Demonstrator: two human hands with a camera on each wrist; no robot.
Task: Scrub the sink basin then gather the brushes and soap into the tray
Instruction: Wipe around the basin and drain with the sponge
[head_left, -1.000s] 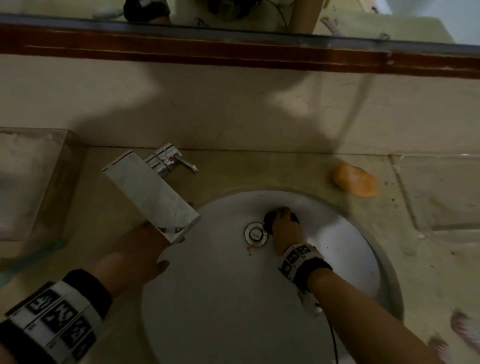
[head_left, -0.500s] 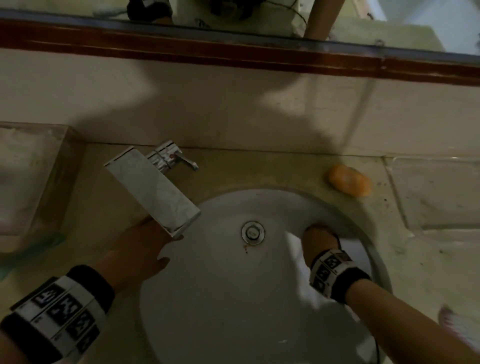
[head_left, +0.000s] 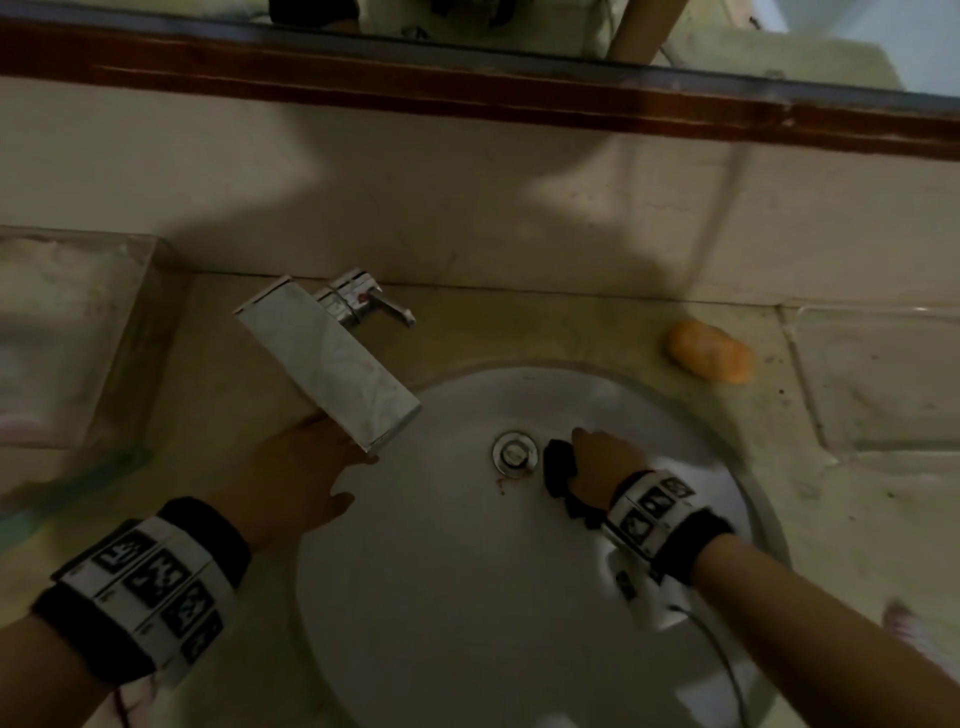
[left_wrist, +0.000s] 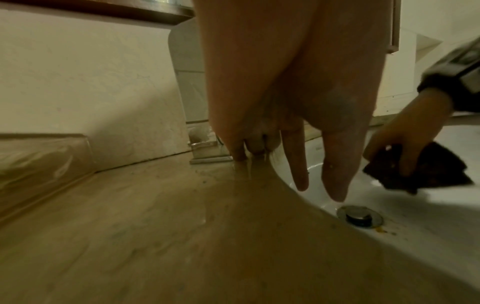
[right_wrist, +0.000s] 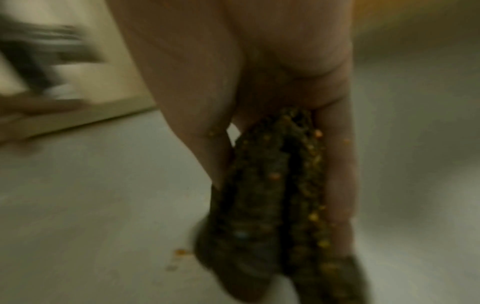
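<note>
Head cam looks steeply down over the sink basin (head_left: 467, 597). Wrist cams sit low and close along the fingers. Head and left wrist share the drain (head_left: 514, 453).

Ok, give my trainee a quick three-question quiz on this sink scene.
1. True or false: the right hand grips a dark scrub pad inside the sink basin.
2. The orange soap lies: A) in the basin B) on the counter C) in a tray.
3. Fill in: the left hand rests at the basin's rim, under the ____.

Key: 1 true; 2 B; 3 faucet.
</note>
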